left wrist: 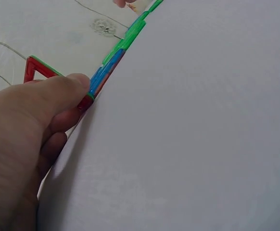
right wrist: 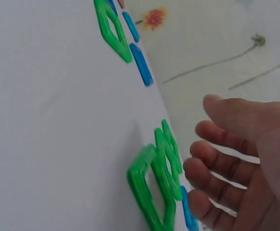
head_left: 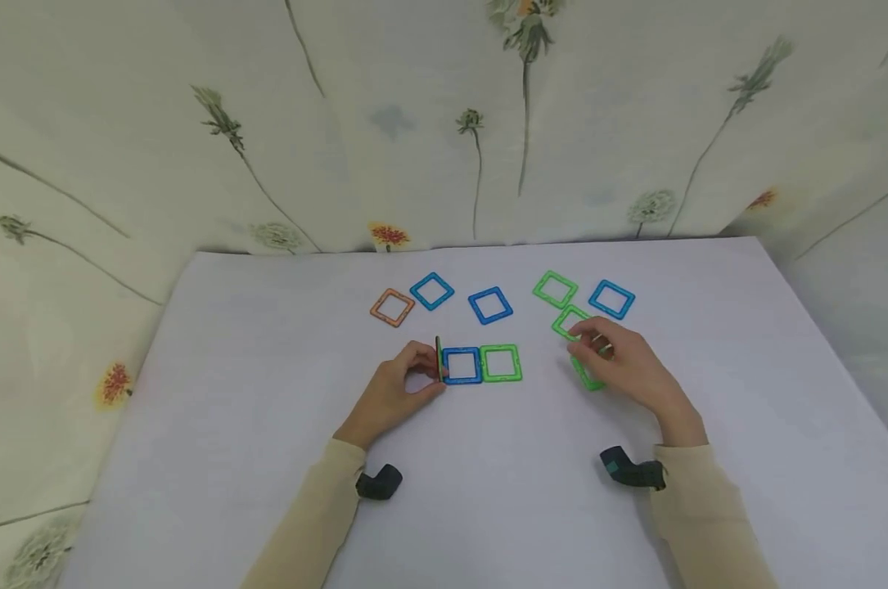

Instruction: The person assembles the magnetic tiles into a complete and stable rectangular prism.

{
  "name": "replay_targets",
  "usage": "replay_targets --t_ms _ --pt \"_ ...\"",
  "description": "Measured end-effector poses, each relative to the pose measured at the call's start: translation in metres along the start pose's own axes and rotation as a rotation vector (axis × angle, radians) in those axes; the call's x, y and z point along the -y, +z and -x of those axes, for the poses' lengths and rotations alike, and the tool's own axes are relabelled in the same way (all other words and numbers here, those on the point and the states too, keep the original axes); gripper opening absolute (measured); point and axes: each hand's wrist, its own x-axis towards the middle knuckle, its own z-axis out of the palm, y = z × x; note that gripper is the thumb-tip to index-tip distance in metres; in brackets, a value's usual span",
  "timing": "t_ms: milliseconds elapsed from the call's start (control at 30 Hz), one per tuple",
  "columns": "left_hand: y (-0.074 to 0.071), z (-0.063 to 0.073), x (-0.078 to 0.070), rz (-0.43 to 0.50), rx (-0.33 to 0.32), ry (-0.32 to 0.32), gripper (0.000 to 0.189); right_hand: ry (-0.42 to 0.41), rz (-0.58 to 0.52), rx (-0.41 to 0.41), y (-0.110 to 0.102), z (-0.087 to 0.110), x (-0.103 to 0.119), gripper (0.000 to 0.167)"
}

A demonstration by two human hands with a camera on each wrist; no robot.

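I see left hand (head_left: 399,380) pinching upright red frame (left wrist: 43,68), blue frame (head_left: 461,351) just right; right hand (head_left: 628,361) released over green frame (head_left: 583,375).

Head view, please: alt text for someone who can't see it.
The left hand holds a red-and-green piece upright against a flat blue frame, which adjoins a green frame on a white surface. The right hand partly covers two more green frames; five others lie farther back.

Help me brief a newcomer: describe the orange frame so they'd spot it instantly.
On the white tabletop, look just beyond the left hand, toward the far edge. The orange square frame lies leftmost there, the only orange one among blue and green.
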Motion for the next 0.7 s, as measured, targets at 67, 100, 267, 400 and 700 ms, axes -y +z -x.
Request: replay_targets --t_ms 67,100,267,400,700 --pt "-0.002 0.001 -0.001 -0.010 -0.003 0.004 0.031 0.045 0.032 0.025 -0.007 0.004 -0.002 0.034" --pt "-0.002 0.001 -0.002 -0.018 -0.003 0.009 0.027 0.064 0.049 0.037 -0.010 0.006 -0.004 0.035" --pt "-0.002 0.002 -0.003 -0.036 0.014 0.035 0.023 0.141 0.100 0.103 -0.021 0.012 -0.010 0.045" --pt "-0.001 0.001 -0.003 -0.038 0.026 0.044 0.022 0.238 0.123 0.183 -0.025 0.016 -0.015 0.061" --pt "0.000 -0.001 -0.003 -0.020 0.009 0.063 0.021 0.258 0.173 0.254 -0.026 0.015 -0.012 0.080"
